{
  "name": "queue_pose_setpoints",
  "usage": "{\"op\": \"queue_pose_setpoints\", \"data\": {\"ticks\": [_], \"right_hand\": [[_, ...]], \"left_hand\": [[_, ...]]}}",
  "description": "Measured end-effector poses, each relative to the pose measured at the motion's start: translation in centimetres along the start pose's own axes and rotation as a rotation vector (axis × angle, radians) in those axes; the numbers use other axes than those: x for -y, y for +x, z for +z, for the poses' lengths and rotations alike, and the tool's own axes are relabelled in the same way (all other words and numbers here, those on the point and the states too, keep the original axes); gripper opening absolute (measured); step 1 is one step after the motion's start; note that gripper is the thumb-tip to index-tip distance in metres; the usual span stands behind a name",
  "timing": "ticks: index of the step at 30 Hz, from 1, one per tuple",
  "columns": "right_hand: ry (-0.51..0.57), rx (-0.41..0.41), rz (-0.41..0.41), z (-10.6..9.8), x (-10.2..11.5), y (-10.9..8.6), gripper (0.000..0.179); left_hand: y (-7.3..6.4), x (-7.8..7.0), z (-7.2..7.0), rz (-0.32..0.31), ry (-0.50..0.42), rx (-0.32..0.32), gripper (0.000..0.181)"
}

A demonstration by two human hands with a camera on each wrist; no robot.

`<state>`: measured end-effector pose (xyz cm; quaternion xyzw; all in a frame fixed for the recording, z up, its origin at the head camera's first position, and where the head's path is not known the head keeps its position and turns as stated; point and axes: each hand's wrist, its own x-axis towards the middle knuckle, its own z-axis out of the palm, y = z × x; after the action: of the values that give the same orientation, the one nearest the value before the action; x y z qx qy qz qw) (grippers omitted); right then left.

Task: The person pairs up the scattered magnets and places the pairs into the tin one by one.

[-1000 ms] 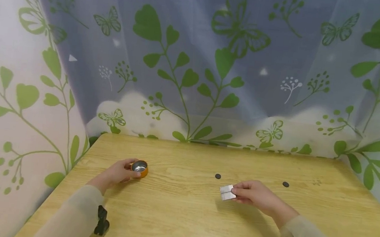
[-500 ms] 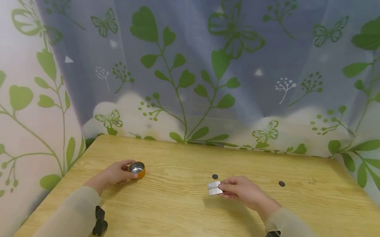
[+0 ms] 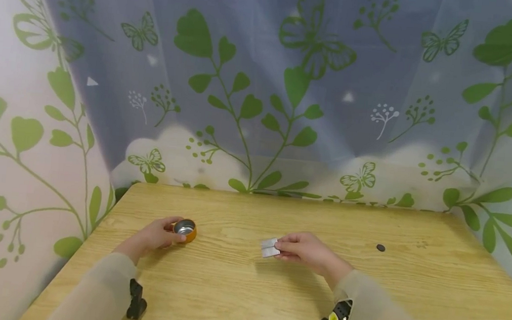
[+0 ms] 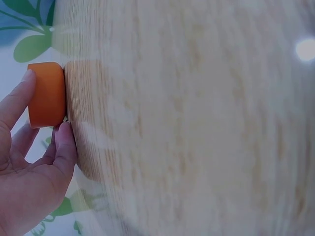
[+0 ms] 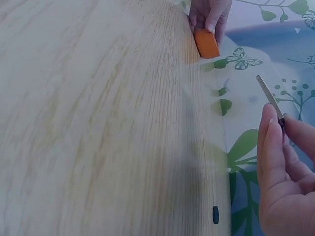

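On the table's left side stands a small orange cup (image 3: 185,230) with a shiny metal inside. My left hand (image 3: 156,233) grips it between thumb and fingers; in the left wrist view its orange wall (image 4: 47,96) rests on the wood. Near the middle, my right hand (image 3: 307,252) pinches a thin, flat, silver-white square piece (image 3: 269,248) with a line across it, held above the table. From the right wrist view this piece (image 5: 268,94) appears edge-on as a narrow strip, with a small dark bit at the fingertips. Its exact kind is unclear.
A dark round disc (image 3: 381,247) lies on the wooden table (image 3: 225,299) to the right of my right hand. Behind the table hangs a curtain (image 3: 254,78) printed with leaves and butterflies. A patterned light wall covering (image 3: 31,171) borders the left side.
My right hand has moved left with the silver-white piece, towards the cup. A second dark disc seen earlier is now hidden behind that hand. The left hand keeps its grip on the cup.
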<state>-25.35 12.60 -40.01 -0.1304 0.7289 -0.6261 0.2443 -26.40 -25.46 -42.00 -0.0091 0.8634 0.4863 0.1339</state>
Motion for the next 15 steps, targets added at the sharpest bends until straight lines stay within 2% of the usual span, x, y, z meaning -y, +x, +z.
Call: {"op": "queue_pose_setpoints", "data": {"ticks": [15], "right_hand": [[0.056, -0.013, 0.030, 2.1, 0.5, 2.8, 0.031]], "left_hand": [[0.0, 0.0, 0.0, 0.007, 0.003, -0.005, 0.072]]}}
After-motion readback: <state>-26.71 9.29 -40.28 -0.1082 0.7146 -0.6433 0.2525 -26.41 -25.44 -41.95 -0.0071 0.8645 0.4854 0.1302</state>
